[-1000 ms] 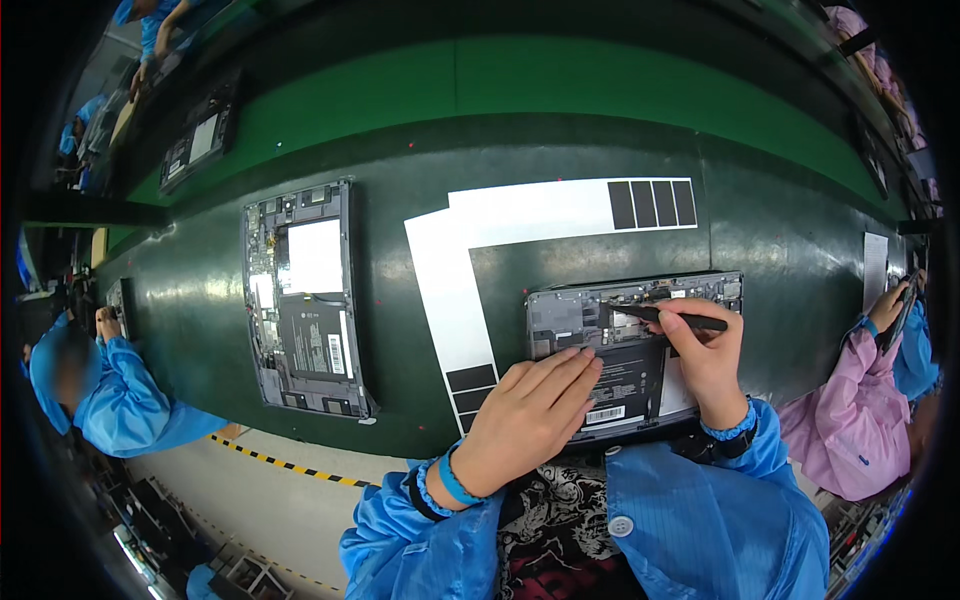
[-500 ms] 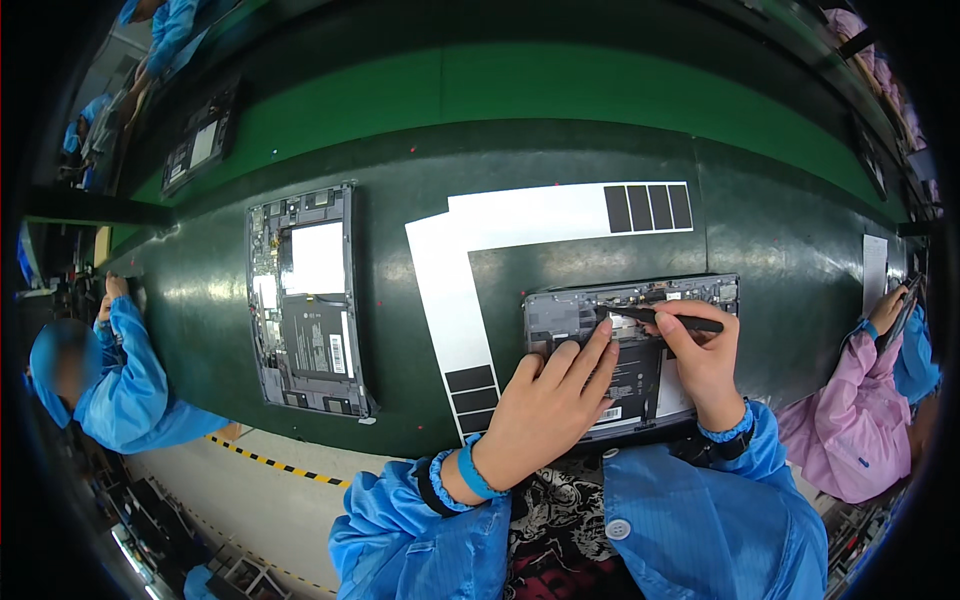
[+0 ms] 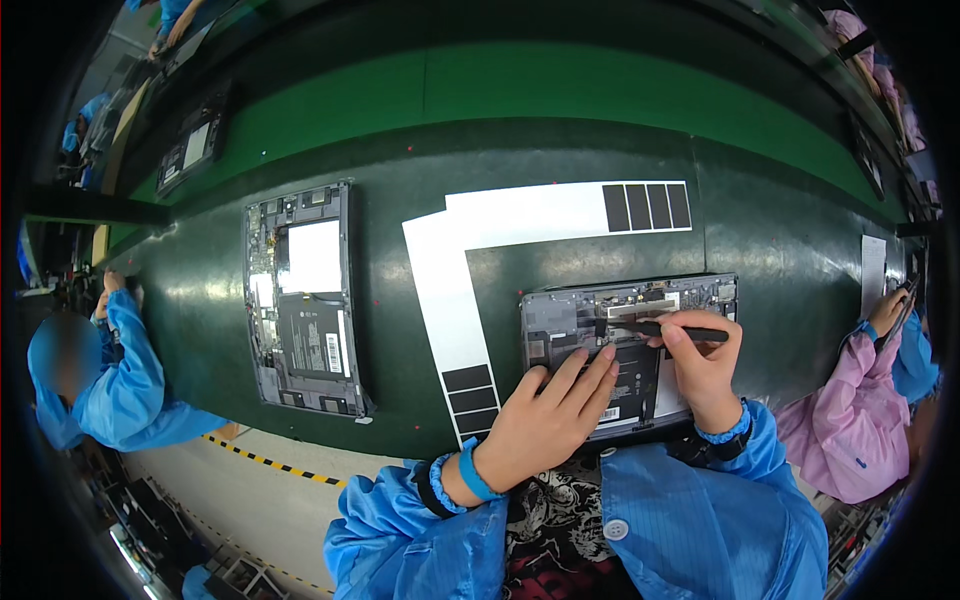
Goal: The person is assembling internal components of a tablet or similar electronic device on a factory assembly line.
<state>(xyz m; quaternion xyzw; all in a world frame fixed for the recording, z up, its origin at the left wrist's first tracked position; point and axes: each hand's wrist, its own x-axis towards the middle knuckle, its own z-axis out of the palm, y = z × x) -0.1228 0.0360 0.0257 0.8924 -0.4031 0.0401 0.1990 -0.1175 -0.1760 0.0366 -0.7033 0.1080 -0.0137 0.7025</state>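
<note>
Open laptop (image 3: 560, 306): flat on the bench before the person, its inner parts bare, a dark battery (image 3: 636, 378) along its near side.
Left hand (image 3: 545, 428): palm down over the laptop's near left part, fingers loosely spread, fingertips resting by the battery's far edge — holding nothing that shows.
Right hand (image 3: 712, 372): over the laptop's right half, thumb and fingers pinching black tweezers (image 3: 646, 328).
Tweezer tip: pointing left, at a small dark piece (image 3: 601, 328) left of the laptop's middle; whether it grips the piece or only touches it, I cannot tell.
Just changed: the left fingertips have drawn back from the tip toward the laptop's near side, and the tip sits slightly nearer too.
Meaning for the work: the dark piece now has room around it; the left hand seems to steady the laptop rather than help at the tip.
White L-shaped sheet (image 3: 440, 285): beyond the laptop and along its left, apart from it.
Second opened laptop (image 3: 318, 335): well left of the first.
</note>
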